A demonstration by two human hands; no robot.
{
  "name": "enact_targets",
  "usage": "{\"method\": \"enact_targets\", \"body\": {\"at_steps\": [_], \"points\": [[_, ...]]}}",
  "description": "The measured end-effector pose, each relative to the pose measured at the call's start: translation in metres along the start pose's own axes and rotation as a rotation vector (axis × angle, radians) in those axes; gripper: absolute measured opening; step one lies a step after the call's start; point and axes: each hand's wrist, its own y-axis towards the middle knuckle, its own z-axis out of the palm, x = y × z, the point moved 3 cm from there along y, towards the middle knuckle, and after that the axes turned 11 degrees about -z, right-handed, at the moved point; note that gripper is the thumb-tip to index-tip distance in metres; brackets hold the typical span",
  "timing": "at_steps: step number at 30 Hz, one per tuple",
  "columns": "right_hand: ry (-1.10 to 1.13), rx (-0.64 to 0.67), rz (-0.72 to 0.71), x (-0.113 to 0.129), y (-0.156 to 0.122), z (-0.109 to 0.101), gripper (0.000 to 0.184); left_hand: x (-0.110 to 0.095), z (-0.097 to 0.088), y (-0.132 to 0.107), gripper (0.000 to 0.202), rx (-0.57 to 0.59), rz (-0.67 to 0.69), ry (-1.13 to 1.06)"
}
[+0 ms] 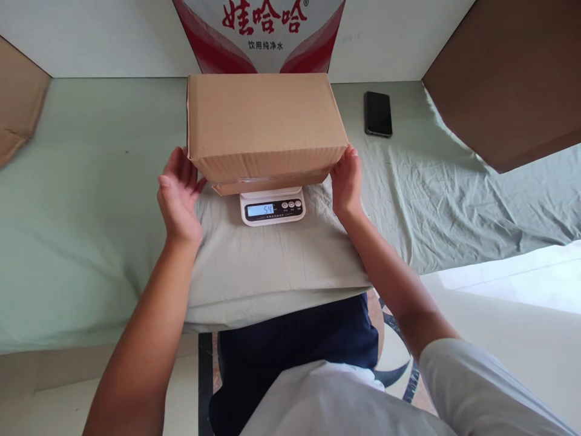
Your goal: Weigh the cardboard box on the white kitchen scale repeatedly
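A closed brown cardboard box (265,124) rests on a small white kitchen scale (272,209), whose lit display reads 54. The scale stands on the pale green cloth (91,200) covering the table. My left hand (178,197) is at the box's left lower corner, fingers spread and apart from the cardboard or barely touching it. My right hand (347,181) lies against the box's right lower corner, fingers stretched along its side. Neither hand grips the box.
A black phone (377,113) lies flat on the cloth at the back right. A large brown carton (508,79) stands at the far right, another cardboard piece (18,103) at the far left. A red and white water carton (258,30) stands behind the box.
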Motion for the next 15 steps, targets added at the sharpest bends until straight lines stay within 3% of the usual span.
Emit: {"method": "enact_targets", "body": {"at_steps": [6, 10, 15], "points": [[-0.043, 0.076, -0.037, 0.002, -0.020, 0.008, 0.079, -0.003, 0.018, -0.020, 0.084, 0.006, 0.075, 0.006], [-0.074, 0.072, -0.113, 0.004, -0.025, 0.014, 0.070, -0.003, 0.027, -0.023, 0.089, -0.010, 0.048, 0.058], [-0.091, 0.113, -0.175, 0.005, -0.031, 0.019, 0.073, -0.009, 0.034, -0.026, 0.077, 0.039, 0.127, 0.075]]}}
